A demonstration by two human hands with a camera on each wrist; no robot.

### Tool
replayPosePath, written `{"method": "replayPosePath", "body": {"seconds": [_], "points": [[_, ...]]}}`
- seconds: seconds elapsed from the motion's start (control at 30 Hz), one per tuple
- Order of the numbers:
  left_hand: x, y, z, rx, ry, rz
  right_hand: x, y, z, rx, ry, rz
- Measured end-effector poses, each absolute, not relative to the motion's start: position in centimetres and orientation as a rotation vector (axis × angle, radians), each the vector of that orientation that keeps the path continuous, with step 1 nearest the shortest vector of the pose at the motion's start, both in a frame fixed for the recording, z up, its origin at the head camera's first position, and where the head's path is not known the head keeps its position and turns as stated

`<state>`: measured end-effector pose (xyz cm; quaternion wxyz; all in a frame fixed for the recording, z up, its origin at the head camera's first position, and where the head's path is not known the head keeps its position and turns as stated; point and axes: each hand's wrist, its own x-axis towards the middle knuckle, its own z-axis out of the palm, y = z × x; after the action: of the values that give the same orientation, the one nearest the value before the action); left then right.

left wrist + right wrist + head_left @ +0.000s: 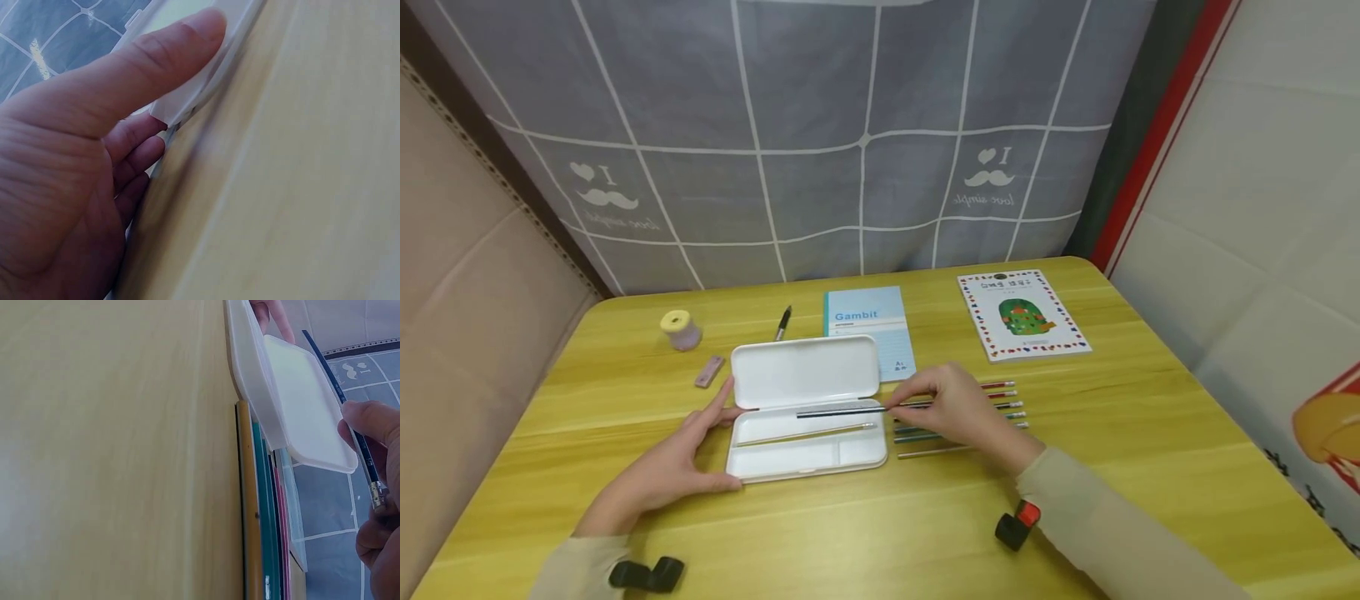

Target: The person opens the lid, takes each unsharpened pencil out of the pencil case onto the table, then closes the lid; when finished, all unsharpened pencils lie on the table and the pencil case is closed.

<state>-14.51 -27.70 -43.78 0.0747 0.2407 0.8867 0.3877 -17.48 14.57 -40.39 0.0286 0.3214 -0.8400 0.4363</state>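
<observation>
The dark pencil, pinched by the right hand, is held over the open white case, steadied by the left hand. One pencil is stowed; several pencils are left on the bench.

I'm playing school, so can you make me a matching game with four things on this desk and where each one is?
Things:
1. dark pencil
2. pen
3. Gambit notebook
4. light pencil

Places:
A. lying inside the open white case
B. pinched in the right hand
C. behind the case lid, right of the pen
D. on the table between the yellow-topped jar and the notebook

Pairs: 1-B, 2-D, 3-C, 4-A
</observation>
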Motion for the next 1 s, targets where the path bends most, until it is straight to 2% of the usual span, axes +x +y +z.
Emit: {"method": "replayPosePath", "body": {"seconds": [0.67, 1.0], "points": [[-14.7, -27.8, -44.1, 0.774, 2.699, 1.127, -14.2, 22.2, -42.2, 0.863, -2.670, 1.484], [-14.7, -27.8, -44.1, 0.735, 2.702, 1.109, -12.8, 24.4, -42.7, 0.830, -2.780, 1.489]]}}
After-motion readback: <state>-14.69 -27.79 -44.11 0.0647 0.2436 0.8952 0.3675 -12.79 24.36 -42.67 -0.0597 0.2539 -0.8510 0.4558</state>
